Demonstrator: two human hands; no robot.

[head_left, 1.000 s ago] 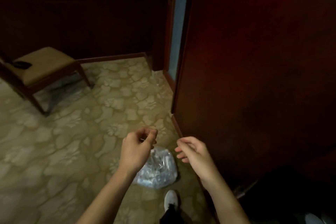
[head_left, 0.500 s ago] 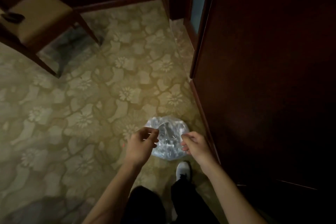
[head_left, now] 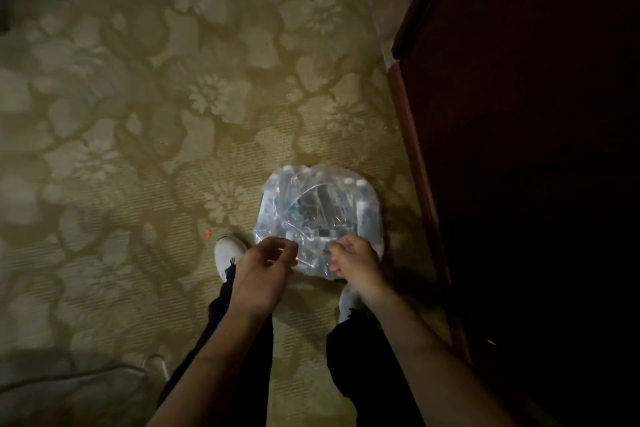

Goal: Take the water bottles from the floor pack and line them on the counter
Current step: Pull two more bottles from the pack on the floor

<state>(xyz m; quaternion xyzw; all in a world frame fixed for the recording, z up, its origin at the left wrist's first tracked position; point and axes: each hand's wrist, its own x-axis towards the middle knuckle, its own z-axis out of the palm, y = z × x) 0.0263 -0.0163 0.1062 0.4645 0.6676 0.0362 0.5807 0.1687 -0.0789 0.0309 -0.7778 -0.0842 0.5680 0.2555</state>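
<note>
The pack of water bottles [head_left: 320, 215] sits on the flowery carpet [head_left: 138, 135], just beside the dark wooden wall [head_left: 519, 149] on the right. Both hands are at its near edge. The left hand [head_left: 265, 274] and the right hand [head_left: 356, 265] have curled fingers, but I cannot tell if either grip holds the plastic. A white shoe [head_left: 227, 255] is on the left.

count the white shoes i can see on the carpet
2: left shoe shows beside the left hand; right shoe is mostly hidden under the right hand, below the bottle pack.
</note>
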